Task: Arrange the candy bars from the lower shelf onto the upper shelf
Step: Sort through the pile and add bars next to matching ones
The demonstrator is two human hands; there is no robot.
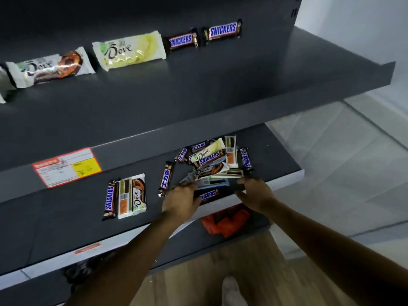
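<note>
Fingers (176,188) apparently grip dark Snickers bar (207,194).

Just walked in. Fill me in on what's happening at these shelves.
A person is restocking candy bars. Both hands, the left hand and the right hand, are at the front edge of the lower shelf, on either side of a Snickers bar beside a loose pile of bars. Whether either hand has a grip yet is unclear. A small group of three bars lies to the left. On the upper shelf, two Dove bars and two Snickers are already lined up.
</note>
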